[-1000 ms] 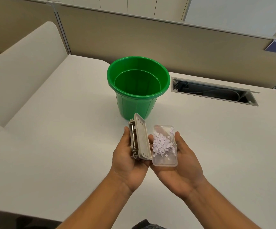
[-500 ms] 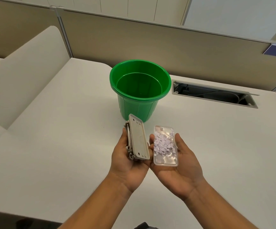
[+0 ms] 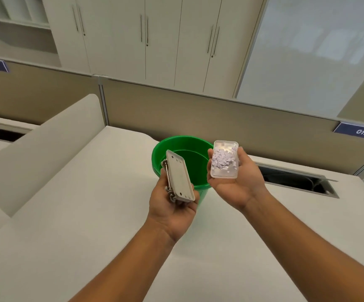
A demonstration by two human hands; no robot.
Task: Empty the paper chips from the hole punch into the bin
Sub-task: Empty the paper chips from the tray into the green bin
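Hands point(image 3: 237, 182) palm-up over bin point(image 3: 183, 164), right cradling chip tray point(image 3: 224, 159)

The scene is viewed from a single head-worn wide-angle camera, aimed forward and slightly down across the desk point(image 3: 72, 214) toward the partition point(image 3: 220, 120) and cabinets point(image 3: 155, 40).

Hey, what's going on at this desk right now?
A person is emptying a hole punch. The left hand holds the hole punch body, and the right hand holds its clear chip tray, level and full of paper chips, at the rim of the green bin on the desk. Nothing has been tipped in yet.
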